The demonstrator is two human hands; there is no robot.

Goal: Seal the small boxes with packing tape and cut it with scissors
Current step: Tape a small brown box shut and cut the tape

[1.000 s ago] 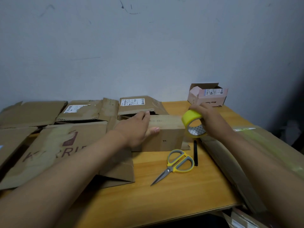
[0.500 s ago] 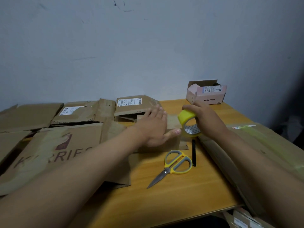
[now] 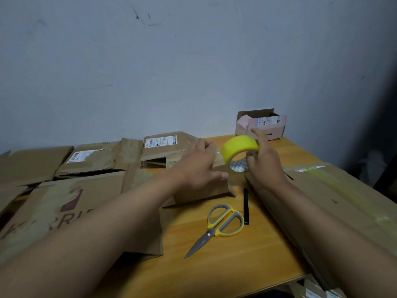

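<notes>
A small brown box (image 3: 202,190) sits mid-table under the left hand (image 3: 196,168), whose straight, spread fingers press flat on its top. Just beyond those fingertips the right hand (image 3: 265,162) grips the yellow tape roll (image 3: 239,151), thumb through the core and fingers curled over the rim, holding it above the box's right end. A clear strip of tape appears to run from the roll down over that end. Scissors (image 3: 221,224) lie closed on the table, nearer the person than both hands, beside a black pen (image 3: 246,206).

To finish the step cleanly, the pressing palm should probably stay put while the roll pulls the strip taut and low along the seam, smoothing it before reaching for the scissors.

The seam itself is covered by the left hand. The strip is transparent and blurred, so where it sticks is uncertain. A pink box (image 3: 263,125) beyond the right hand stands open; flattened cartons (image 3: 64,186) spread leftward, cut off at the edge.
</notes>
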